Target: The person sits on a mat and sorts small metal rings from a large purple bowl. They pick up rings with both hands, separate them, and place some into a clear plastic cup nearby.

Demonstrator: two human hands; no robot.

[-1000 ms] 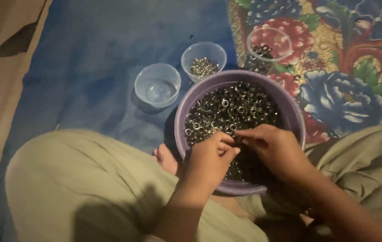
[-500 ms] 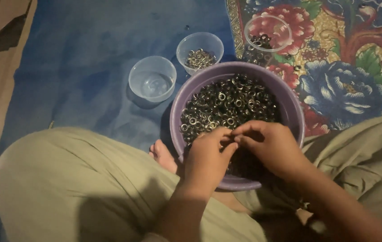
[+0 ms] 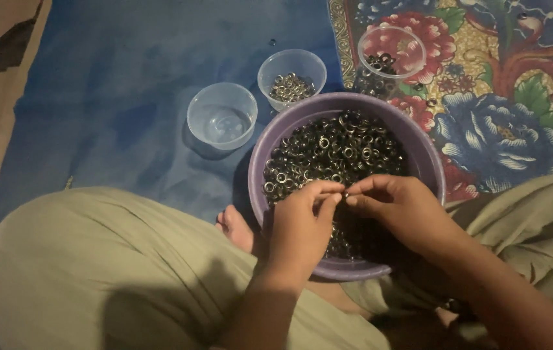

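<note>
A purple bowl (image 3: 419, 149) full of small metal rings (image 3: 335, 152) sits between my knees. Both hands are over its near side. My left hand (image 3: 299, 227) and my right hand (image 3: 400, 210) meet fingertip to fingertip, pinching a small ring between them; the piece itself is too small and dark to make out clearly.
Three clear plastic cups stand beyond the bowl: an empty one (image 3: 221, 116) at the left, one with pale rings (image 3: 291, 74) in the middle, one with dark rings (image 3: 391, 53) on the floral cloth (image 3: 503, 97). Blue mat (image 3: 127, 65) lies under them. My beige-trousered legs (image 3: 108, 259) flank the bowl.
The hands stay pinched together over the bowl's near side. The view has shifted slightly, so the bowl and cups sit a little higher in the frame.
</note>
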